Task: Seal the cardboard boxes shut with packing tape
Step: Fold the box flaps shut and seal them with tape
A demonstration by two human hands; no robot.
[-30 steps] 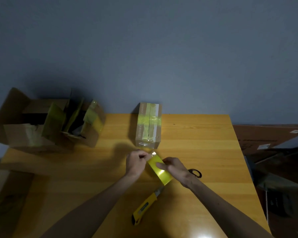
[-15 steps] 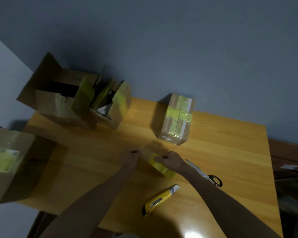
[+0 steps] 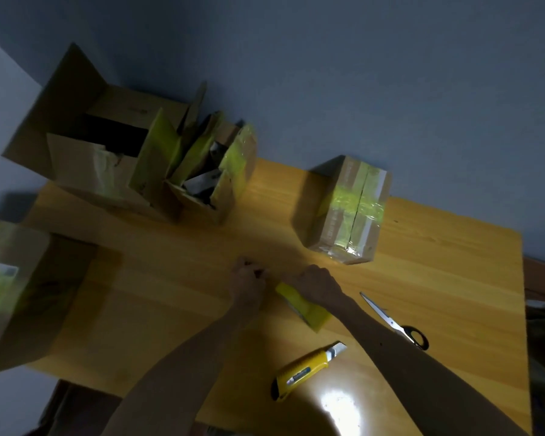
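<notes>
My right hand (image 3: 317, 283) grips a roll of yellow packing tape (image 3: 302, 305) just above the wooden table (image 3: 438, 278). My left hand (image 3: 247, 280) sits a little to the left of it with fingers curled, pinching what seems to be the tape's loose end; the strip between the hands is hard to make out. A small cardboard box (image 3: 348, 212) wrapped in yellow-green tape stands behind the hands. Two open cardboard boxes stand at the back left: a big one (image 3: 85, 146) and a smaller one (image 3: 221, 177) with taped flaps.
A yellow utility knife (image 3: 306, 368) lies near the table's front edge, scissors (image 3: 394, 322) to the right under my forearm. Another cardboard box (image 3: 16, 291) with yellow tape stands at the left edge. A grey wall runs behind the table.
The view has swung left and tilted, bringing the left boxes into sight. My hands have drawn apart, the left pulling away from the roll, which is now lower at the table.
</notes>
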